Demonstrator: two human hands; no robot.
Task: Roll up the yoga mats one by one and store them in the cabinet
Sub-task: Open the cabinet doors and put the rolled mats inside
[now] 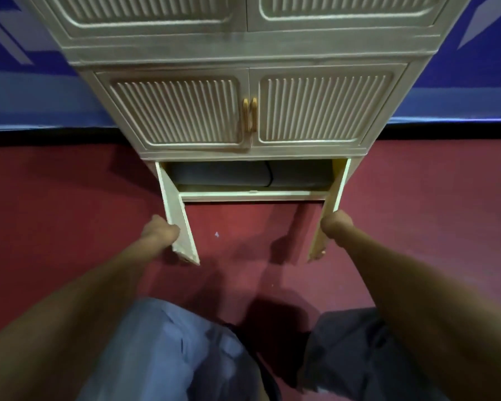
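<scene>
The left hand (pixel 159 231) grips the cabinet's (pixel 249 123) open left door (pixel 177 218). Inside the bottom compartment between the doors lie dark rolled yoga mats (pixel 243 175). The right hand (pixel 334 224) holds the open right door (pixel 330 215); red carpet (pixel 70 212) lies below.

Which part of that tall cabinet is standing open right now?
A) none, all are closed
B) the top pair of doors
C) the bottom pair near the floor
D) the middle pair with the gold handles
C: the bottom doors are swung outward, the left hand and right hand each on one, with dark rolled mats showing inside.
</scene>
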